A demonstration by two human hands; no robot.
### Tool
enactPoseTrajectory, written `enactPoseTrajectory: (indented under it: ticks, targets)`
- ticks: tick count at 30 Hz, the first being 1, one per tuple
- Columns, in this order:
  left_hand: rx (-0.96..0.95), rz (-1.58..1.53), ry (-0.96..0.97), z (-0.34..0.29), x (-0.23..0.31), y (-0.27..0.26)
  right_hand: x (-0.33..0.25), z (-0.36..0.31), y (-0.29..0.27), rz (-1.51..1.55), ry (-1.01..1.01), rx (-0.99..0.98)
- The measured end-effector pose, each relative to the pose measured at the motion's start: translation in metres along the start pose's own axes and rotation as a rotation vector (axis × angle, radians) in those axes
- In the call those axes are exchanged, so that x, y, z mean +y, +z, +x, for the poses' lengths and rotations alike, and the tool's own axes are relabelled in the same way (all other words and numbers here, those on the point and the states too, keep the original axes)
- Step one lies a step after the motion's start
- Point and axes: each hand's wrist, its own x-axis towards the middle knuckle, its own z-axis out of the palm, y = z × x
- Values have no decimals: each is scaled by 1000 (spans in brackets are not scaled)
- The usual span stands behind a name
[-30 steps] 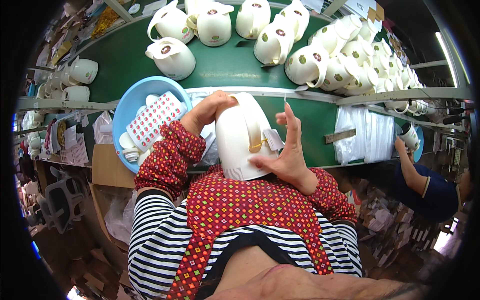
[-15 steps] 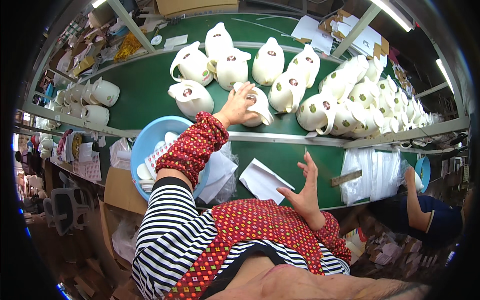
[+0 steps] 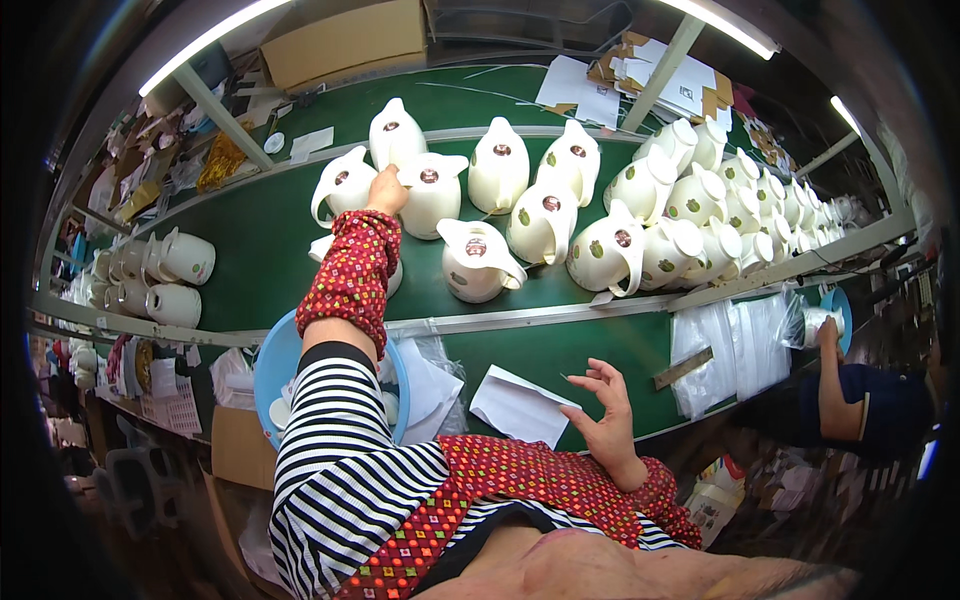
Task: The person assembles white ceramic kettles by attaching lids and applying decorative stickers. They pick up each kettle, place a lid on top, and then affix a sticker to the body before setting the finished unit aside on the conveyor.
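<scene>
Several cream pitchers with dark round labels stand on the green bench. My left hand (image 3: 387, 192) reaches among them, its fingers closed at the handle side of one pitcher (image 3: 432, 205). Left of this hand is another pitcher (image 3: 343, 186), and behind it a taller-looking one (image 3: 396, 135). One pitcher (image 3: 476, 262) stands alone in front. Over the near bench my right hand (image 3: 606, 418) is raised, fingers half curled and thumb apart. A small thin thing (image 3: 564, 377) sticks out at its fingertips; its kind is too small to make out.
Under my left arm sits a blue basin (image 3: 272, 375) with white pieces. White paper (image 3: 520, 405), clear plastic bags (image 3: 738, 350) and a flat strip (image 3: 683, 369) lie nearby. More pitchers (image 3: 180, 258) stand far left and crowd the right. A co-worker's arm (image 3: 830, 385) is at right.
My left hand has left the front pitcher and moved left and farther back to another one. The right hand's fingers have curled more. The head view has shifted.
</scene>
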Motion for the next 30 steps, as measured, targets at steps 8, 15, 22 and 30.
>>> enactPoseTrajectory:
  ticks: [8, 15, 22, 30]
  targets:
    - [56, -556, -65, -23, 50, -15, -4, -4, -1, 34, -7, -21]
    - [-367, -1225, 288, -153, 161, -173, -54, 26, -17, 136, -205, -78]
    - [-695, -1719, -1, -262, 183, -176, -125, 22, -6, 342, -445, -763]
    - [-801, -1922, -606, -341, 180, -106, -93, -7, -8, 530, -85, -776]
